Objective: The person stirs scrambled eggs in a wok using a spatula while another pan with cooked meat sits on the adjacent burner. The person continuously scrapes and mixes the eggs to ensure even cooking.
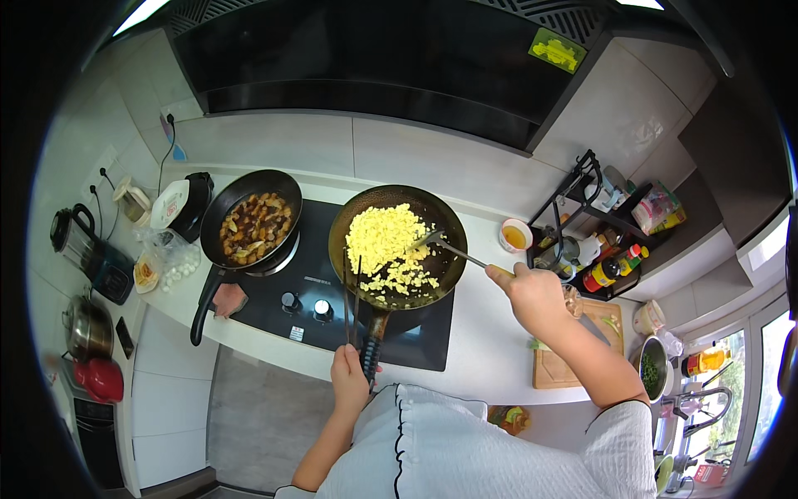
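A dark wok (447,274) sits on the right side of the black cooktop (262,312), holding crumbled yellow scrambled egg (386,234). My right hand (539,299) grips the handle of a metal spatula (461,252), whose blade rests among the egg. Below the wok, my left hand (350,377) is closed around a pair of long chopsticks (356,305), beside the wok's handle (374,343); whether it also grips that handle is partly hidden. Their tips lie over the egg's left edge. To the left, a black frying pan (215,215) holds browned, sauced pieces of food (255,227).
A pinkish cloth (229,300) lies by the frying pan's handle. Right of the wok stand a bowl of orange liquid (515,236), a black rack (561,187) with bottles, and a wooden cutting board (555,368) with a knife. A blender (103,268) stands far left; a range hood (368,100) hangs above.
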`<state>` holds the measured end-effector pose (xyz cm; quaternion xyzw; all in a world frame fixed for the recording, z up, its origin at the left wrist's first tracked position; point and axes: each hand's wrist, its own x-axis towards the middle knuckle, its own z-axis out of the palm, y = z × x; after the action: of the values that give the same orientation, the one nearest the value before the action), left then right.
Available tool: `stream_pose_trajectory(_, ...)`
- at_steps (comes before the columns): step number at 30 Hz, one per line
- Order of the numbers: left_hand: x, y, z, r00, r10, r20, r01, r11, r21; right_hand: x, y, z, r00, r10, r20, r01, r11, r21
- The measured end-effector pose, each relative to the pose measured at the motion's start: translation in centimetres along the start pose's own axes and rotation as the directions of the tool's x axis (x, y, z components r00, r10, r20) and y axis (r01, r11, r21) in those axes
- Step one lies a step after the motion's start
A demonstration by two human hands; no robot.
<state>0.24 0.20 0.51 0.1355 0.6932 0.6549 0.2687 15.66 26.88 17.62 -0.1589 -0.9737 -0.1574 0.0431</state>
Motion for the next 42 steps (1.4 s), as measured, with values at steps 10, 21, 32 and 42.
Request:
stream_pose_trajectory(10,0.0,-0.5,0.1,1.000,0.005,-0.024,-0.006,1.000,-0.021,-2.4,-2.2,1.9,0.982,-0.152,0.108,0.155,0.988,-0.019)
stream_pose_trajectory(21,0.2,-0.5,-0.2,1.000,0.009,0.008,-0.009,1.000,0.005,-2.0,-1.2,3.0,0.999,-0.022,0.030,0.023,0.999,-0.028)
stream_pose_trajectory(32,0.2,-0.8,0.1,1.000,-0.010,-0.020,0.010,1.000,-0.019,-3.2,-2.1,2.1,0.992,-0.012,0.124,0.012,1.000,0.002)
stream_pose_trajectory(42,0.2,-0.8,-0.2,1.000,-0.010,0.016,0.010,1.000,-0.008,-2.6,-3.0,2.6,0.988,-0.150,0.037,0.150,0.989,0.006)
